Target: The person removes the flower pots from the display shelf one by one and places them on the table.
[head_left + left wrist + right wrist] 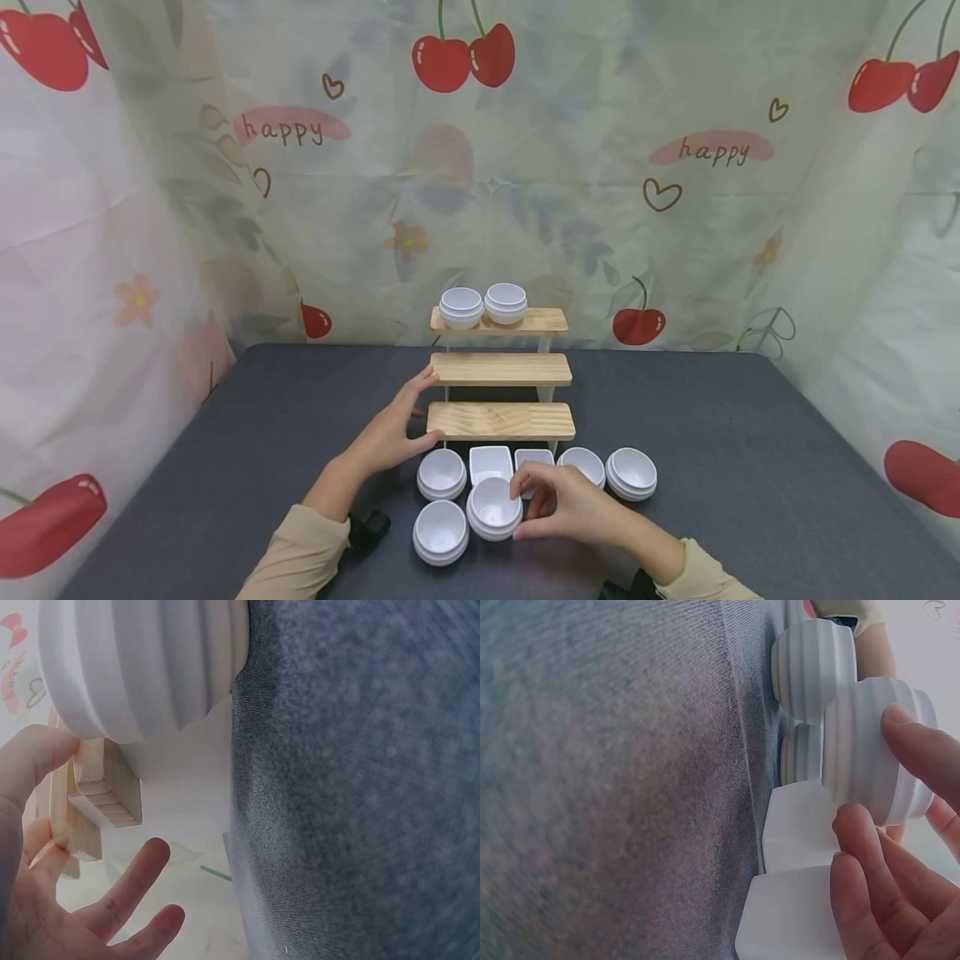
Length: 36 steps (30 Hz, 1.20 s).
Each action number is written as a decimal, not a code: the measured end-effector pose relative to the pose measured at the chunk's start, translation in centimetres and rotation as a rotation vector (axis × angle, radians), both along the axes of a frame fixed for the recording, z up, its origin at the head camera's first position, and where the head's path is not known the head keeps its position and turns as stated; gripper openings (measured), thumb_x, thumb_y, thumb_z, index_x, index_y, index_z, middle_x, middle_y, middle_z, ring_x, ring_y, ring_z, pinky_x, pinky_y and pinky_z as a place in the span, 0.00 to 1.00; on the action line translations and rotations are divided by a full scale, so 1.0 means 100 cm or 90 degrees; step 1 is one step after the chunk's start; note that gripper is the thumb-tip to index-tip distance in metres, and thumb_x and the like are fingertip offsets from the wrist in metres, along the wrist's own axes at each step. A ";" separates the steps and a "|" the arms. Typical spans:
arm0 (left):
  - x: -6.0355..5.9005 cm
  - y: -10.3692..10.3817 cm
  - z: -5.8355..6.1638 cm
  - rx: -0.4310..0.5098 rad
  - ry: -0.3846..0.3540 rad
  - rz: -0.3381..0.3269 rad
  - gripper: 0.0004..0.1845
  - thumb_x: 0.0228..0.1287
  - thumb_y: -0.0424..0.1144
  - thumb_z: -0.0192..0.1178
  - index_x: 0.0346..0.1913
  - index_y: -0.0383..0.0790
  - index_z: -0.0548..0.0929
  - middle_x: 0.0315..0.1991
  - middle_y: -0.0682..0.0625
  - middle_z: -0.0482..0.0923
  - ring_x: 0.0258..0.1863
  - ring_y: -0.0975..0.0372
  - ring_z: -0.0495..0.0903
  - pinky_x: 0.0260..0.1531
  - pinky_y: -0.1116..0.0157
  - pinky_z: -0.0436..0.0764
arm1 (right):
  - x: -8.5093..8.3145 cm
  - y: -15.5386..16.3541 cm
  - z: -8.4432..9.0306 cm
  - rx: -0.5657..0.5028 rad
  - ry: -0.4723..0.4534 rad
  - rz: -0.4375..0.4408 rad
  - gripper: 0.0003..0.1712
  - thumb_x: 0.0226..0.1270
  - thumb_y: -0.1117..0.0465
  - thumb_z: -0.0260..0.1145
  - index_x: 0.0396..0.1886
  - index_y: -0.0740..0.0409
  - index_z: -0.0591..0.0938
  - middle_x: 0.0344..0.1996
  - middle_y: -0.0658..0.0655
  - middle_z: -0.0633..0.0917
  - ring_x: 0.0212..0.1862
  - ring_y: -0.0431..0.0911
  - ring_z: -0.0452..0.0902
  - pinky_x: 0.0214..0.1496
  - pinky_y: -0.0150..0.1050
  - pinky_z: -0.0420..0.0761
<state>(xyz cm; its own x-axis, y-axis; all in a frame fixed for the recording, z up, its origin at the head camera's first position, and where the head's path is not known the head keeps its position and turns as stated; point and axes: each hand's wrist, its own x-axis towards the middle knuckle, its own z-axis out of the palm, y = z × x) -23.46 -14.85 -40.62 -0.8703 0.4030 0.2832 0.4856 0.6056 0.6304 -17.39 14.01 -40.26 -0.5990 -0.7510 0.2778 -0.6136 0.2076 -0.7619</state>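
Grey tabletop (750,467) before cherry-print curtain (600,167), right hand (566,504) pinching white bowl stack (493,507) just in front of wooden stepped shelf (501,420), left hand (390,433) with fingers spread, touching shelf's left edge, two bowl stacks (483,305) on its top step.

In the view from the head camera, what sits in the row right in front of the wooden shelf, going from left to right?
Round white bowl stack → square white dish → second square dish, partly behind the right hand → round bowl → round bowl stack.
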 end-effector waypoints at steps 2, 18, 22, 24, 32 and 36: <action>0.000 0.000 0.000 0.001 0.003 -0.002 0.43 0.58 0.38 0.65 0.72 0.45 0.52 0.75 0.45 0.45 0.54 0.48 0.77 0.52 0.51 0.78 | 0.000 0.000 -0.001 0.002 -0.005 0.000 0.18 0.50 0.59 0.73 0.37 0.57 0.75 0.31 0.60 0.86 0.26 0.30 0.78 0.30 0.30 0.83; 0.000 0.000 0.001 -0.001 0.005 0.000 0.43 0.57 0.37 0.65 0.72 0.44 0.52 0.75 0.45 0.45 0.52 0.47 0.78 0.52 0.50 0.79 | 0.000 0.000 -0.005 0.029 -0.047 0.000 0.17 0.48 0.62 0.74 0.36 0.57 0.75 0.31 0.61 0.85 0.26 0.28 0.78 0.30 0.30 0.83; 0.000 0.000 0.001 -0.002 0.004 0.002 0.43 0.57 0.37 0.65 0.71 0.44 0.52 0.75 0.45 0.45 0.52 0.47 0.78 0.51 0.50 0.79 | -0.001 0.000 -0.006 0.029 -0.045 0.004 0.17 0.49 0.62 0.74 0.36 0.57 0.75 0.31 0.61 0.85 0.26 0.28 0.78 0.29 0.30 0.83; 0.000 0.000 0.001 -0.002 0.006 0.001 0.43 0.57 0.37 0.65 0.71 0.44 0.52 0.75 0.45 0.45 0.52 0.47 0.78 0.51 0.50 0.79 | -0.001 0.000 -0.007 0.030 -0.047 0.005 0.17 0.49 0.62 0.74 0.36 0.57 0.75 0.31 0.61 0.85 0.26 0.28 0.78 0.29 0.30 0.83; 0.000 0.000 0.001 -0.003 0.002 0.002 0.43 0.57 0.38 0.65 0.72 0.45 0.52 0.75 0.45 0.45 0.52 0.47 0.78 0.51 0.50 0.79 | -0.001 0.000 -0.008 0.036 -0.042 0.007 0.18 0.48 0.62 0.74 0.35 0.56 0.75 0.30 0.61 0.85 0.26 0.28 0.77 0.29 0.30 0.83; 0.000 0.000 0.001 -0.002 -0.005 0.001 0.43 0.58 0.38 0.64 0.72 0.45 0.52 0.75 0.45 0.45 0.53 0.47 0.77 0.53 0.50 0.78 | -0.001 0.001 -0.008 0.041 -0.042 0.005 0.18 0.48 0.62 0.74 0.35 0.56 0.75 0.30 0.60 0.85 0.26 0.28 0.77 0.29 0.30 0.83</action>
<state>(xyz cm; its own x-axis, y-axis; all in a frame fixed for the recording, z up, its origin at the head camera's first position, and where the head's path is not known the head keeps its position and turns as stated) -23.48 -14.82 -40.56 -0.8730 0.4028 0.2751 0.4798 0.6078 0.6328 -17.49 14.08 -41.10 -0.6085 -0.7706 0.1895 -0.5645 0.2525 -0.7859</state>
